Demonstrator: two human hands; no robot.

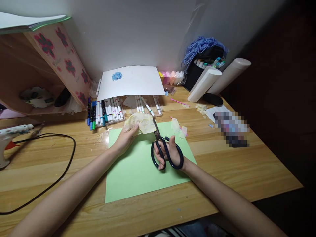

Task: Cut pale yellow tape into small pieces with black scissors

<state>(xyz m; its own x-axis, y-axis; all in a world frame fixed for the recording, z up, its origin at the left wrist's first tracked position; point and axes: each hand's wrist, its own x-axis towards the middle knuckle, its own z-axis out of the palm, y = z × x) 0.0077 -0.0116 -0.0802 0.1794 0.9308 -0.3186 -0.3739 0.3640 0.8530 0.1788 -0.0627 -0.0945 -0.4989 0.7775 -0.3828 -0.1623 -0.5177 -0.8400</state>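
My left hand (pixel 128 136) pinches a thin, crinkled, pale yellow sheet (pixel 145 124) by its lower left part and holds it above the green paper (pixel 130 177). Black-handled scissors (pixel 181 158) are in my right hand (pixel 168 153), with the thumb and fingers through the loops. The blades point up and meet the right edge of the yellow sheet; whether they bite into it is unclear. Beyond the scissors, a pink stick with pale yellow pieces (pixel 175 125) lies across the green paper's far edge.
Rows of markers (pixel 111 110) stand behind the green paper, under a propped white sheet (pixel 138 80). A glue gun (pixel 12 131) with a black cord (pixel 74 144) lies left. Two white bottles (pixel 203 86) and a black pen holder (pixel 194 75) are back right. Yellow scraps (pixel 201 108) lie nearby.
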